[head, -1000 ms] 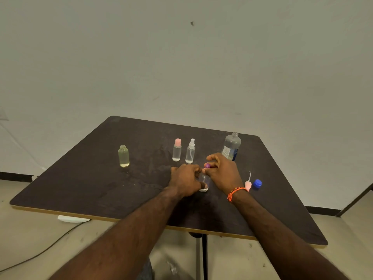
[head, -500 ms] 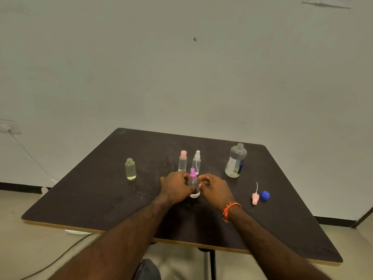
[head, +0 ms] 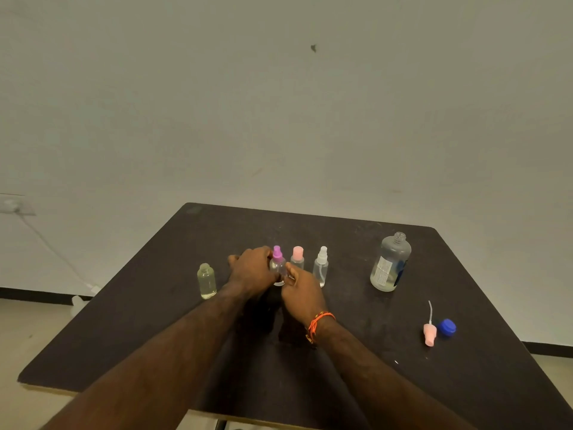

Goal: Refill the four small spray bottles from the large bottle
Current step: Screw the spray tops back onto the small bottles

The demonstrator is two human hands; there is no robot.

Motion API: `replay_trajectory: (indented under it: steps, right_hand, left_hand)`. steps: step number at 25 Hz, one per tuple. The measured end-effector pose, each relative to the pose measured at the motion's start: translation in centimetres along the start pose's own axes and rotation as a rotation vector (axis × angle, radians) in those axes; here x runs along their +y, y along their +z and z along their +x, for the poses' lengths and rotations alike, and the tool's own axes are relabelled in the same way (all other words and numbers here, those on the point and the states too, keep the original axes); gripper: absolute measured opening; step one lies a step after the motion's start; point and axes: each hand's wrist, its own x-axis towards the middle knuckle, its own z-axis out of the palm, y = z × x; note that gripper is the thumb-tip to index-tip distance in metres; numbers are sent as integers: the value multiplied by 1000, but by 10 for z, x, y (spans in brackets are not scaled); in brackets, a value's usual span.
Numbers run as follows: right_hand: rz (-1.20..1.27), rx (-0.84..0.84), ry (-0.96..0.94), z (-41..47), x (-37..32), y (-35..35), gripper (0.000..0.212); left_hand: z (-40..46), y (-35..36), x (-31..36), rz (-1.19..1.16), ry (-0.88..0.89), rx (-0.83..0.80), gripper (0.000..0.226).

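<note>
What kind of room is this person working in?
Probably a plain workroom or test space rather than a home kitchen. A bare pale wall stands behind a dark square table, and a wall socket with a trailing cable sits at the left. Little else is in view.

We see a dark brown worktop (head: pixel 155 305), a purple-topped bottle (head: pixel 277 262), a pink-topped bottle (head: pixel 297 259), a white-topped bottle (head: pixel 321 266), a yellowish bottle (head: pixel 206 281), a blue cap (head: pixel 447 327), a pink sprayer (head: pixel 429 333) and an orange wristband (head: pixel 319 321).
</note>
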Motion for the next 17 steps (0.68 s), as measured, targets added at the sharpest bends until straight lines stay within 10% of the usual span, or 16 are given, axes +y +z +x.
replay_trajectory:
  steps: [6,12,17]
  right_hand:
    - [20,-17,69,7,11,9,66]
    - [2,49,35,-8,5,2,48]
    - [-76,60,0,-25,4,-8,41]
  left_hand:
    - [10,14,-6,14,-5,-5,24]
    - [0,6,-6,67,-5,-42,70]
    - [-22,-29,-13,138,-7,39,62]
